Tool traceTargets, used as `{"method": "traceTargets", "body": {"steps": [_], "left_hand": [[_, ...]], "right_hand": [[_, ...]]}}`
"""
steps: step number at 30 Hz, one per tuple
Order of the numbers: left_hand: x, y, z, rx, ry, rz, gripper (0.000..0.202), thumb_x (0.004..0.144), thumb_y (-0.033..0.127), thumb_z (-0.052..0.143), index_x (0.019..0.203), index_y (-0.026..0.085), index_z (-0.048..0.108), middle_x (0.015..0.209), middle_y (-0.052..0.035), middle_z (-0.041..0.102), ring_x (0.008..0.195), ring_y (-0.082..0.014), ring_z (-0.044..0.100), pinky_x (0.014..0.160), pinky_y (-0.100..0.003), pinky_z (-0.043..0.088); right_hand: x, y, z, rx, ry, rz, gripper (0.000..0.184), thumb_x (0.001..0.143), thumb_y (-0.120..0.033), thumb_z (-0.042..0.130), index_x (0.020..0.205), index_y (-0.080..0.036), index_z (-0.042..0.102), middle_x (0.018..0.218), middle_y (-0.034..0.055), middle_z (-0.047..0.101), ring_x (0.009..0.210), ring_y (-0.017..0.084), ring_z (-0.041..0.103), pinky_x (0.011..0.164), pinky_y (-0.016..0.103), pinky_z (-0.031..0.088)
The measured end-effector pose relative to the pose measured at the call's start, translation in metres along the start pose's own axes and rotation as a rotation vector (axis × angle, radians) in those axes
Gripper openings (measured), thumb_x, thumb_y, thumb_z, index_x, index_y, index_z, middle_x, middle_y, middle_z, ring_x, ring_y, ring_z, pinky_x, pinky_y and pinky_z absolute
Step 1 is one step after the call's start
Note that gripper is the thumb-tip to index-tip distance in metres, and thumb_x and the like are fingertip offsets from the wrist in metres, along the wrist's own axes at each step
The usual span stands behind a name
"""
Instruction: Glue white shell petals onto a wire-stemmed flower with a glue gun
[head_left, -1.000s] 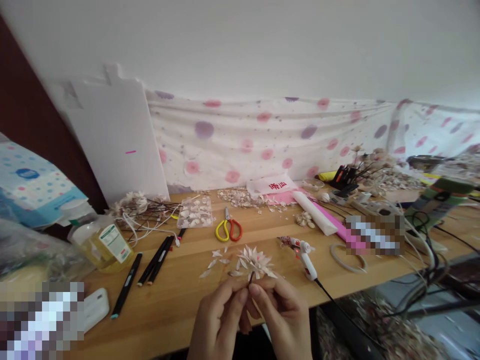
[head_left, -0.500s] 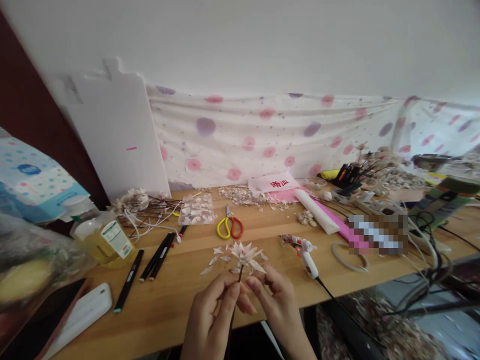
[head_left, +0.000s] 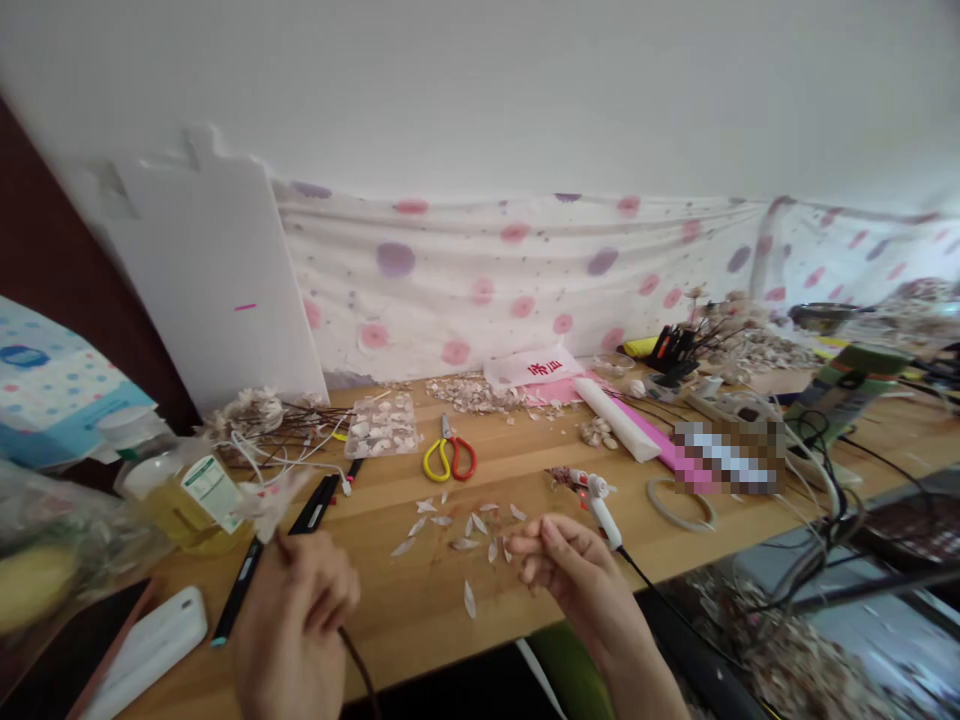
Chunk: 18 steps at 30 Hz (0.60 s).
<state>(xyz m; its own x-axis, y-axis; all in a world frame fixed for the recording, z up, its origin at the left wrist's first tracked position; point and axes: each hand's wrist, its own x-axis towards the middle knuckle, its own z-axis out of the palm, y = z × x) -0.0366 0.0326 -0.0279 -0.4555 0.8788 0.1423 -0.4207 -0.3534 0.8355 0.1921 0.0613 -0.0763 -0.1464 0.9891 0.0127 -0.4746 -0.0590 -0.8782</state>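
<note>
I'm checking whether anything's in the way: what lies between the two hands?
In the head view, loose white petals are scattered on the wooden table between the left hand, which holds a stem, and the right hand.

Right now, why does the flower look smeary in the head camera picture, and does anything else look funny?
In the head view, the left hand and the flower it holds are motion-blurred, while the scissors look sharp; the wide view makes the wooden table slant, and one patch is pixelated.
</note>
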Motion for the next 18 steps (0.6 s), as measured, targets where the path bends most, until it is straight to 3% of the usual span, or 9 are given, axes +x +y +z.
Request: {"method": "traceTargets", "body": {"steps": [2, 4, 6, 9, 12, 18], "left_hand": [[-0.007, -0.012, 0.005, 0.114, -0.122, -0.148, 0.042, 0.072, 0.047, 0.082, 0.058, 0.020, 0.054, 0.046, 0.0101, 0.033, 0.041, -0.0062, 0.025, 0.038, -0.018, 0.025], [-0.017, -0.025, 0.013, 0.217, -0.157, -0.204, 0.037, 0.073, 0.053, 0.080, 0.071, 0.018, 0.067, 0.049, 0.0099, 0.035, 0.042, -0.0052, 0.027, 0.041, -0.018, 0.023], [-0.024, -0.034, 0.020, 0.238, -0.235, -0.267, 0.042, 0.069, 0.057, 0.081, 0.070, 0.016, 0.071, 0.049, 0.0083, 0.038, 0.043, -0.0045, 0.026, 0.042, -0.019, 0.021], [-0.029, -0.038, 0.025, 0.160, -0.316, -0.368, 0.042, 0.067, 0.058, 0.083, 0.073, 0.017, 0.076, 0.049, 0.0081, 0.039, 0.042, -0.0036, 0.023, 0.041, -0.019, 0.017], [-0.028, -0.037, 0.023, 0.086, -0.286, -0.381, 0.034, 0.066, 0.051, 0.086, 0.074, 0.019, 0.077, 0.050, 0.0078, 0.043, 0.043, -0.0029, 0.024, 0.041, -0.018, 0.020], [-0.018, -0.032, 0.018, 0.141, -0.176, -0.271, 0.036, 0.056, 0.045, 0.093, 0.075, 0.020, 0.077, 0.052, 0.0085, 0.042, 0.045, -0.0031, 0.027, 0.041, -0.016, 0.021]], "right_hand": [[-0.002, 0.005, 0.013, 0.094, -0.011, 0.005, 0.032, 0.072, -0.049, 0.086, 0.074, -0.019, 0.076, 0.077, 0.0037, 0.074, 0.061, 0.009, 0.063, 0.057, 0.019, 0.046], [-0.004, 0.011, 0.026, 0.178, -0.027, 0.000, 0.034, 0.063, -0.051, 0.091, 0.065, -0.021, 0.075, 0.081, 0.0009, 0.073, 0.068, 0.009, 0.063, 0.062, 0.018, 0.047], [-0.005, 0.017, 0.036, 0.284, -0.072, 0.031, 0.036, 0.057, -0.055, 0.092, 0.066, -0.025, 0.075, 0.090, -0.0010, 0.074, 0.082, 0.012, 0.065, 0.072, 0.022, 0.050], [-0.007, 0.020, 0.047, 0.547, -0.213, 0.147, 0.031, 0.064, -0.055, 0.089, 0.075, -0.028, 0.076, 0.102, -0.0019, 0.076, 0.099, 0.017, 0.066, 0.089, 0.032, 0.050], [-0.009, 0.019, 0.052, 0.762, -0.326, 0.227, 0.025, 0.075, -0.054, 0.081, 0.076, -0.029, 0.076, 0.109, -0.0020, 0.077, 0.106, 0.019, 0.066, 0.093, 0.035, 0.047], [-0.012, 0.019, 0.052, 0.845, -0.365, 0.266, 0.026, 0.085, -0.053, 0.072, 0.074, -0.029, 0.075, 0.122, -0.0002, 0.074, 0.115, 0.020, 0.063, 0.095, 0.037, 0.044]]}}
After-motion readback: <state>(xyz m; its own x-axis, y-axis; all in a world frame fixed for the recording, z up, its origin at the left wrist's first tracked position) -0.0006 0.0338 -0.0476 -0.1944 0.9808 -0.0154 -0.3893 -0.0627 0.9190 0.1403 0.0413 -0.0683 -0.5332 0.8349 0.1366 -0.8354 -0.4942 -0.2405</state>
